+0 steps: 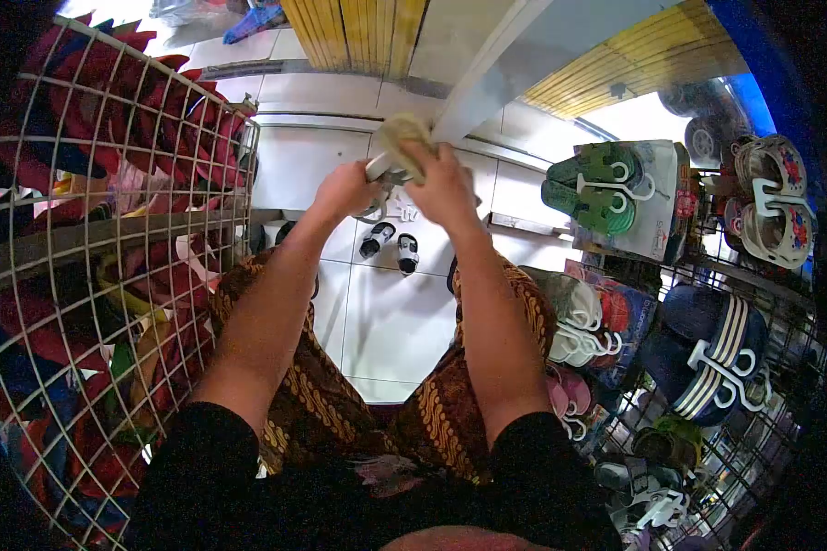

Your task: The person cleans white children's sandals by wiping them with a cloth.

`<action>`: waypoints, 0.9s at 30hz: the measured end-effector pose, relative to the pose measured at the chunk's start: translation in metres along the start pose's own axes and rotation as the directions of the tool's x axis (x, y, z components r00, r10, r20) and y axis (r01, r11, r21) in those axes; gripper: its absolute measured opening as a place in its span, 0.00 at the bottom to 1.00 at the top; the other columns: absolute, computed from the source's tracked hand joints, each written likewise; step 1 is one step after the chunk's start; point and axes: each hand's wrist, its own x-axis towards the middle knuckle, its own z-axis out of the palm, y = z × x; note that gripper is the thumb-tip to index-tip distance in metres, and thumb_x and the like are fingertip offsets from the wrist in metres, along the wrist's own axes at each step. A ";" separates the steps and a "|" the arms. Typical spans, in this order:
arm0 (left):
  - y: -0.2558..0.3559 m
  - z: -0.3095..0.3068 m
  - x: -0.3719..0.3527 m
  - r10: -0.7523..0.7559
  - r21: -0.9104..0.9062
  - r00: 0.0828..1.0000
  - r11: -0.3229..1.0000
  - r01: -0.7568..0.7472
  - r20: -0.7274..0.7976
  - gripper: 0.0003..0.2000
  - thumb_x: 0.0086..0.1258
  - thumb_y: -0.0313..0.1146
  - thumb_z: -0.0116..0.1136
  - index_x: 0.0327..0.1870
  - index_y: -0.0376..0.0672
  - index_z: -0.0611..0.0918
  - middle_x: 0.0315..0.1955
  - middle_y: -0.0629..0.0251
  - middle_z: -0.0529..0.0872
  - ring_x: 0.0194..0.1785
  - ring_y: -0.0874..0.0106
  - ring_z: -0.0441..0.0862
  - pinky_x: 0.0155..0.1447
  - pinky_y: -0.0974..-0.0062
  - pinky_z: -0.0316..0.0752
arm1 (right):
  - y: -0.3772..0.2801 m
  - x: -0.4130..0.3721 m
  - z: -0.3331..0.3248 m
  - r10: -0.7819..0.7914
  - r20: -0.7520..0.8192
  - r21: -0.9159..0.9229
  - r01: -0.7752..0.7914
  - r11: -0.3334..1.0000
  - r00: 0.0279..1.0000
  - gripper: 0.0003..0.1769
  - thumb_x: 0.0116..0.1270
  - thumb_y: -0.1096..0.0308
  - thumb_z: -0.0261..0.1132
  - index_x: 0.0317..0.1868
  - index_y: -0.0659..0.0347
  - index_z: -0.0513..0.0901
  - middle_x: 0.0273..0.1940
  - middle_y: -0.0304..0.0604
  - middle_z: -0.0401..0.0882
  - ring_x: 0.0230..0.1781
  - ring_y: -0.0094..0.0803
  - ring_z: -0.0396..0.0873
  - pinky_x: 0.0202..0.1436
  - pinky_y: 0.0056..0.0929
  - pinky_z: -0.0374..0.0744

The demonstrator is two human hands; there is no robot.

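Observation:
Out in front of me, over the floor, both my hands are close together on a pale beige sandal. My right hand grips it along its side, fingers wrapped over the sole. Closed, my left hand holds a whitish strap-like part at the sandal's lower left; motion blur softens its outline. White plastic hangers show just below the hands. Under them on the tiles stands a pair of small black-and-white sandals, the left one angled away from the right one.
A wire mesh basket full of red and dark footwear rises at my left. On the right, a rack carries green sandals, navy slides with white stripes and floral white sandals on hangers. A glass door frame stands ahead.

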 end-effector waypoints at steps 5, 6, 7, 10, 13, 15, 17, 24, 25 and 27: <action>0.005 -0.004 -0.011 0.077 -0.053 0.997 0.996 -0.075 0.024 0.19 0.63 0.48 0.60 0.51 0.47 0.83 0.38 0.50 0.87 0.43 0.49 0.84 0.47 0.55 0.79 | 0.002 0.000 0.004 0.151 -0.067 -0.045 -0.154 0.987 0.986 0.34 0.54 0.58 0.70 0.64 0.33 0.73 0.53 0.51 0.73 0.55 0.51 0.76 0.56 0.55 0.74; 0.005 -0.002 -0.011 0.058 -0.046 0.998 0.997 -0.058 0.012 0.19 0.63 0.48 0.61 0.51 0.48 0.83 0.38 0.50 0.87 0.43 0.49 0.84 0.47 0.55 0.79 | 0.005 0.001 0.002 0.164 -0.084 -0.053 -0.169 0.984 0.983 0.34 0.54 0.57 0.70 0.64 0.33 0.73 0.54 0.51 0.73 0.54 0.51 0.76 0.56 0.55 0.75; 0.005 -0.001 -0.010 0.043 -0.037 0.999 0.998 -0.043 -0.001 0.20 0.63 0.48 0.61 0.51 0.48 0.82 0.38 0.50 0.87 0.43 0.49 0.84 0.47 0.55 0.79 | 0.003 0.000 0.003 0.066 -0.031 -0.022 -0.066 0.998 0.997 0.34 0.54 0.58 0.69 0.64 0.32 0.73 0.54 0.50 0.73 0.55 0.52 0.76 0.57 0.53 0.75; 0.003 -0.002 -0.003 0.002 0.037 1.000 0.999 -0.003 0.018 0.20 0.63 0.48 0.61 0.53 0.50 0.82 0.38 0.51 0.87 0.43 0.50 0.84 0.47 0.55 0.79 | -0.009 -0.005 0.006 -0.122 0.068 0.086 0.116 0.990 0.990 0.33 0.54 0.62 0.69 0.64 0.32 0.74 0.54 0.48 0.73 0.57 0.53 0.75 0.58 0.48 0.75; -0.003 0.009 0.004 0.015 0.006 0.998 1.000 -0.015 0.063 0.20 0.63 0.48 0.61 0.53 0.50 0.82 0.38 0.50 0.87 0.44 0.50 0.84 0.48 0.55 0.79 | -0.002 0.000 0.004 0.208 -0.037 0.005 -0.208 0.978 0.977 0.34 0.53 0.60 0.69 0.63 0.31 0.75 0.54 0.49 0.73 0.56 0.49 0.76 0.58 0.46 0.76; -0.005 0.011 0.004 0.019 -0.040 0.998 0.999 -0.017 0.067 0.20 0.63 0.47 0.61 0.53 0.48 0.82 0.38 0.49 0.87 0.45 0.49 0.84 0.48 0.54 0.78 | -0.004 -0.003 0.000 0.071 0.039 0.038 -0.072 0.997 0.997 0.34 0.54 0.57 0.69 0.64 0.33 0.73 0.54 0.50 0.74 0.55 0.51 0.77 0.56 0.50 0.76; -0.004 0.004 0.000 -0.006 -0.077 0.999 0.997 0.010 0.046 0.20 0.64 0.46 0.61 0.53 0.46 0.82 0.39 0.47 0.86 0.46 0.49 0.83 0.49 0.54 0.78 | -0.010 -0.003 -0.005 -0.075 0.105 0.080 0.067 0.995 0.992 0.34 0.55 0.55 0.68 0.65 0.35 0.72 0.55 0.52 0.74 0.54 0.54 0.78 0.53 0.54 0.77; -0.028 0.030 0.026 -0.087 -0.575 0.992 0.818 0.020 -0.090 0.22 0.68 0.49 0.59 0.54 0.41 0.81 0.42 0.49 0.87 0.46 0.57 0.85 0.50 0.62 0.76 | 0.027 0.003 -0.003 0.507 0.012 0.200 -0.499 0.844 0.862 0.38 0.54 0.51 0.66 0.67 0.46 0.71 0.54 0.57 0.79 0.52 0.54 0.79 0.58 0.44 0.76; -0.030 0.028 0.027 -0.126 -0.641 0.990 0.765 0.053 -0.069 0.22 0.68 0.48 0.59 0.54 0.39 0.81 0.42 0.51 0.87 0.45 0.59 0.85 0.50 0.63 0.76 | 0.026 0.003 -0.002 0.514 0.047 0.246 -0.508 0.825 0.857 0.38 0.54 0.50 0.66 0.67 0.47 0.70 0.53 0.57 0.80 0.53 0.54 0.79 0.59 0.44 0.76; -0.034 0.026 0.023 -0.198 -0.762 0.980 0.636 0.117 -0.015 0.23 0.69 0.48 0.59 0.53 0.35 0.81 0.42 0.54 0.87 0.43 0.63 0.84 0.48 0.65 0.76 | 0.029 0.003 0.006 0.475 0.089 0.248 -0.482 0.841 0.875 0.40 0.54 0.48 0.65 0.68 0.49 0.69 0.53 0.58 0.80 0.55 0.52 0.79 0.59 0.43 0.75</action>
